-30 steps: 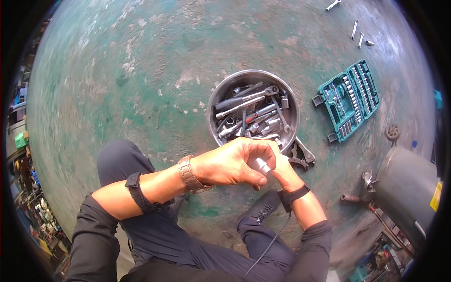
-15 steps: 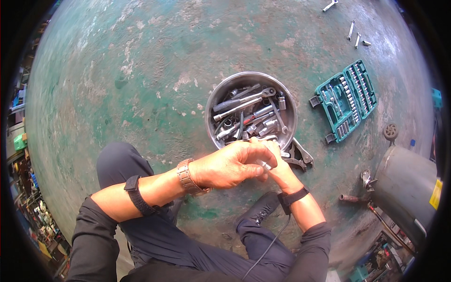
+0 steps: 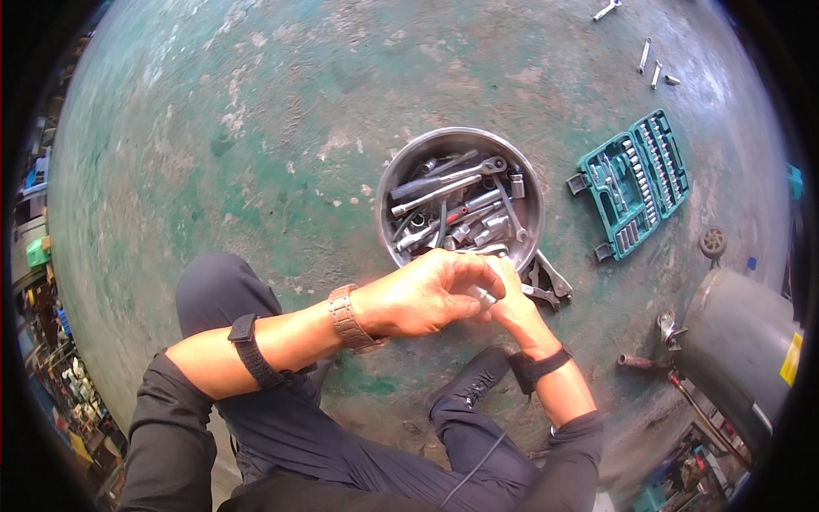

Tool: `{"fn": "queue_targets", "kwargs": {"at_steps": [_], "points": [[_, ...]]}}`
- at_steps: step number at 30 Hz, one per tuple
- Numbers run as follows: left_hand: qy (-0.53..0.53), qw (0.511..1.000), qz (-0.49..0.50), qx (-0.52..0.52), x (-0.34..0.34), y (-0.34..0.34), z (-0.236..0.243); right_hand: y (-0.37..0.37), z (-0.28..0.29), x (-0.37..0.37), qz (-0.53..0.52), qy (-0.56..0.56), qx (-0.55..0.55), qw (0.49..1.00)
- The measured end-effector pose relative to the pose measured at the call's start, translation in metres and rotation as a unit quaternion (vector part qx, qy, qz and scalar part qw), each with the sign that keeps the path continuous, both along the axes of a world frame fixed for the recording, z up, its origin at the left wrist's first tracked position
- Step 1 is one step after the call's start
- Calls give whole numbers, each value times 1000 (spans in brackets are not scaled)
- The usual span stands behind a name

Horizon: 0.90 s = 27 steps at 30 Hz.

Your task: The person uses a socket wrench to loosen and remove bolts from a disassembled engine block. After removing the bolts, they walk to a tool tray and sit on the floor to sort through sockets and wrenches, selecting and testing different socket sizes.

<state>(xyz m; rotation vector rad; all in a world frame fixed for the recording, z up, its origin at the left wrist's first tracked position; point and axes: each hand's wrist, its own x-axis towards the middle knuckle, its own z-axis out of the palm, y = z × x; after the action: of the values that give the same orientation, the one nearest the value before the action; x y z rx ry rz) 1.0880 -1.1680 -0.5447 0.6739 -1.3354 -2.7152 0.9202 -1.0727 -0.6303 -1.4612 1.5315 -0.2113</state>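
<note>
My left hand point(image 3: 435, 292) is closed, thumb and fingers curled around a small silvery metal piece point(image 3: 483, 297). It looks like a socket, but most of it is hidden. Right against it is my right hand point(image 3: 508, 294), its fingers largely covered by the left, so their grip does not show. Just beyond both hands stands a round steel bowl point(image 3: 540, 224) full of tools. In it lie a ratchet point(image 3: 486, 166), an extension bar point(image 3: 435, 195), a combination wrench point(image 3: 512, 213) and several sockets.
Locking pliers point(image 3: 554, 277) lie against the bowl's near right side. Farther right is an open green socket case point(image 3: 610, 247). Several wrenches point(image 3: 644, 55) are scattered at the far right. A grey tank point(image 3: 734, 328) with a caster stands at the right. My shoe point(image 3: 469, 380) is below my hands.
The hands stay together by the bowl, the silvery piece now showing a little more between the left thumb and fingers. The view has shifted slightly.
</note>
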Motion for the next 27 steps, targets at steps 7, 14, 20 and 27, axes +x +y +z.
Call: {"fn": "queue_targets", "kwargs": {"at_steps": [7,14,20,27], "points": [[-144,985,91,12,-1,-4,-7,5,-11,-45,-165,-159,123,966],[-194,971,135,21,-2,-7,-8,9,22,-68,-325,-415,193,828],[-182,979,94,11,-5,-4,-7,4,31,-61,-299,-483,199,799],[-155,984,79,23,-3,-6,-4,1,30,-55,-301,-521,201,774]]}}
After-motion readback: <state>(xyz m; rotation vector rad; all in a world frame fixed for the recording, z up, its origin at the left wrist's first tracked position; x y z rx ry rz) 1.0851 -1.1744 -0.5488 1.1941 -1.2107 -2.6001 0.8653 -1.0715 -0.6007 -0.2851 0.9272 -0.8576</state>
